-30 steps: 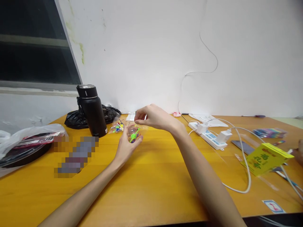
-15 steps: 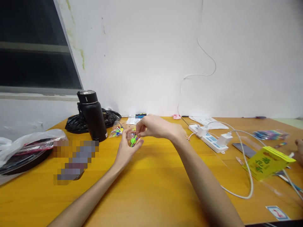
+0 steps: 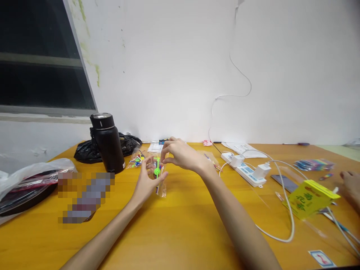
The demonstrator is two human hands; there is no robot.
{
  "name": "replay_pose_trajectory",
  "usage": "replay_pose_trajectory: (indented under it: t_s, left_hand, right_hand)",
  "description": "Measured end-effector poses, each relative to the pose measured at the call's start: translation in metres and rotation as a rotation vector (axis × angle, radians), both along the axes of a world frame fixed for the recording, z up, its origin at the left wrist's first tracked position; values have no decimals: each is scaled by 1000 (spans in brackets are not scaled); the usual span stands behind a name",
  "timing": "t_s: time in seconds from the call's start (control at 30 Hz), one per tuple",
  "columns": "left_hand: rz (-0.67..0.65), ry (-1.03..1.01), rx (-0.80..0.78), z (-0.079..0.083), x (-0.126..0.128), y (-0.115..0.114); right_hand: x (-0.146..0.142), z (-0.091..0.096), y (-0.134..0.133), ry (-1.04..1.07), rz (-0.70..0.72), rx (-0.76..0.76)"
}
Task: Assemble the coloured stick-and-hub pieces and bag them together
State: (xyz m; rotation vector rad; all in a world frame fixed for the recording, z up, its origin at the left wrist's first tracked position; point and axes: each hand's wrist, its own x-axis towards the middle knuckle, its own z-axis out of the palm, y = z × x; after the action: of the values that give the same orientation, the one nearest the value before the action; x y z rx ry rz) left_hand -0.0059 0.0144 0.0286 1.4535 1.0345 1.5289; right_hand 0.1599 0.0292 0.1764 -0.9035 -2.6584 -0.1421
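Note:
My left hand (image 3: 146, 182) is closed around a small clear plastic bag (image 3: 162, 190) of colourful parts. Inside it a bright green round plastic piece (image 3: 157, 172) shows between my thumb and fingers, with thin stick-like parts by it. Close to the bag's upper end is my right hand (image 3: 180, 153), its fingers curved and the thumb a little apart from them. Nothing shows in its grasp. Behind my left hand lies another clear bag of colourful parts (image 3: 137, 159), and a third clear bag (image 3: 211, 159) rests beyond my right wrist.
A black thermos (image 3: 108, 146) stands at the left before a black plastic bag (image 3: 86, 151). A white power strip (image 3: 249, 173) with chargers and looping cables lies right, near a yellow box (image 3: 302, 198). Another person's hand (image 3: 351, 183) is at the right edge.
My right thumb and fingers have parted from their pinch at the bag's top. The green piece stands more upright, and the bag's lower end shows below my left thumb.

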Motion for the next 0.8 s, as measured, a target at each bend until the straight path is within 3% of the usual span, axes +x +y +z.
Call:
replay_pose_trajectory:
  t_s: [0.17, 0.33, 0.43, 0.6, 0.8]
  left_hand:
    - [-180, -184, -108, 2, 1, 1]
    - [-496, -334, -263, 5, -3, -4]
    - [-536, -349, -268, 8, -2, -6]
    - [-499, -191, -220, 13, 3, -3]
    - [-374, -51, -163, 1, -2, -5]
  right_hand:
    - [9, 1, 3, 78, 71, -19]
    - [29, 8, -8, 158, 51, -133]
    - [43, 3, -20, 265, 52, -205]
    - [57, -37, -25, 599, 71, -336]
    - [47, -101, -21, 954, -20, -397]
